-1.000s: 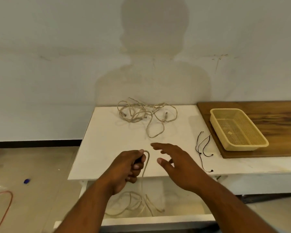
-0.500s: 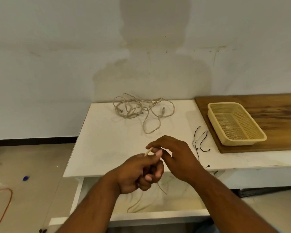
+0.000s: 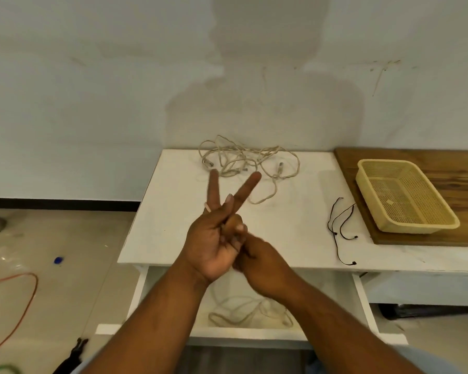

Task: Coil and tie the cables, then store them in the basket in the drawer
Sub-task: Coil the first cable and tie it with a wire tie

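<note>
My left hand point(image 3: 214, 244) is raised over the white table's point(image 3: 173, 217) front edge, index and middle fingers spread in a V, the other fingers curled. A short beige cable end point(image 3: 206, 205) sticks out beside the index finger. That beige cable point(image 3: 241, 311) hangs below my wrist into the open drawer point(image 3: 249, 333), where it lies in loose loops. My right hand point(image 3: 268, 268) sits against the left palm, its fingertips hidden. A second tangle of beige cable point(image 3: 249, 163) lies at the table's back. The yellow basket point(image 3: 384, 161) stands empty at the right.
The basket rests on a wooden board point(image 3: 443, 168) on the right. Thin black ties point(image 3: 341, 228) lie between my hands and the board. On the floor at left are an orange cord point(image 3: 25, 292), a small blue object point(image 3: 58, 260) and a black item point(image 3: 76, 352).
My left hand rose from a fist around the cable to a spread two-finger V. My right hand moved from open beside it to tucked under the left palm.
</note>
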